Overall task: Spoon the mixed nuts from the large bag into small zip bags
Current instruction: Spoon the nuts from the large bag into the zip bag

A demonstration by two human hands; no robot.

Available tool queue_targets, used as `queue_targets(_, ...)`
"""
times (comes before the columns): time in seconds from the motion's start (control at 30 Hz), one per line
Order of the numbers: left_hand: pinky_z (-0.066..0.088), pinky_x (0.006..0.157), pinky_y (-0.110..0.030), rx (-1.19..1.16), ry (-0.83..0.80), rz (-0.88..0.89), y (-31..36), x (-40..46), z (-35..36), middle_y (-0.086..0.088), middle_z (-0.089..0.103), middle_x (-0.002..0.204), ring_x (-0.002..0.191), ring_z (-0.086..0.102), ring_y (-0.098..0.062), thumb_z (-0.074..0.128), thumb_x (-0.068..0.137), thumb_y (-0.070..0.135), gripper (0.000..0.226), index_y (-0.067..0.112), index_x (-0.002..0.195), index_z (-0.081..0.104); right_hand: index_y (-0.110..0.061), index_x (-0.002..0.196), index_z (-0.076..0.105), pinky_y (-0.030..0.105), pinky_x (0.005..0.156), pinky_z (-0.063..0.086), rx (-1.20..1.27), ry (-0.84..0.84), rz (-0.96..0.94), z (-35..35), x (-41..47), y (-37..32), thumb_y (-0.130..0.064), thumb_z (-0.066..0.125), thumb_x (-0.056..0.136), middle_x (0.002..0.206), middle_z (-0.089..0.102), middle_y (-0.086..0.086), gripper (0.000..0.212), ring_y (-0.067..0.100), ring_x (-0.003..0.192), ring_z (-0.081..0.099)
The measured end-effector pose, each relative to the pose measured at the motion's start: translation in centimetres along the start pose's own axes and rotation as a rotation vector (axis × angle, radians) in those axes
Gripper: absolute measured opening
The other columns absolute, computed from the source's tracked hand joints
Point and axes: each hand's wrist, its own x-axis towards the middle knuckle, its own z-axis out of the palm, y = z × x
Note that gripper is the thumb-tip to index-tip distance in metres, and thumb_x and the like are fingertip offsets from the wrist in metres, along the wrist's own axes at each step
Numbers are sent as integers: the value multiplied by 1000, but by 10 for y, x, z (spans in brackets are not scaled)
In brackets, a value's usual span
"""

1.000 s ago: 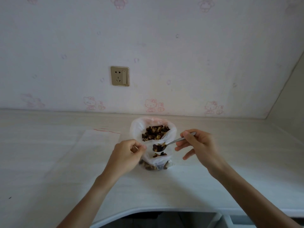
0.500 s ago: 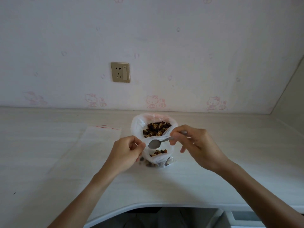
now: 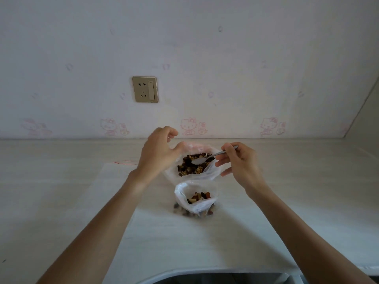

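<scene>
The large clear bag of mixed nuts stands open at the table's middle. My left hand is at its left rim, thumb and curled fingers pinching the plastic edge. My right hand grips a metal spoon by the handle. The spoon's empty bowl hovers just over the nuts in the large bag. In front of it the small zip bag stands open on its own, partly filled with nuts.
A flat empty zip bag with a red seal line lies on the table left of the large bag. A wall socket is on the wall behind. The table's front edge curves just below my forearms.
The spoon emptied its nuts into the small bag and moved back over the large bag. My left hand let go of the small bag and went up to the large bag's rim.
</scene>
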Motion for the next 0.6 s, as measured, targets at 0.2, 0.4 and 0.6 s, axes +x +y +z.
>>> queue_targets(0.2,49,83,-33,344,-332,-131,-6,36,36,4,69,127,109,67,-21,65,84,70,65,26,132,62,-16,90,61,34,51,57,-218,64,-167,6,17,9,-26,47,109,73,73,0,26,15,63,71)
queue_targets(0.4,46,73,-28,211,-160,-34,-25,27,53,3,76,105,89,69,-16,58,103,44,31,23,123,68,-19,91,60,32,55,55,-297,31,-242,13,26,20,-30,49,108,72,72,0,23,11,62,70)
queue_targets(0.6,55,70,-23,-52,-141,46,-31,21,54,7,76,104,74,71,-11,64,102,36,24,22,120,67,-14,92,65,24,42,50,-196,35,-127,21,24,31,-28,56,106,74,75,-2,22,16,57,70)
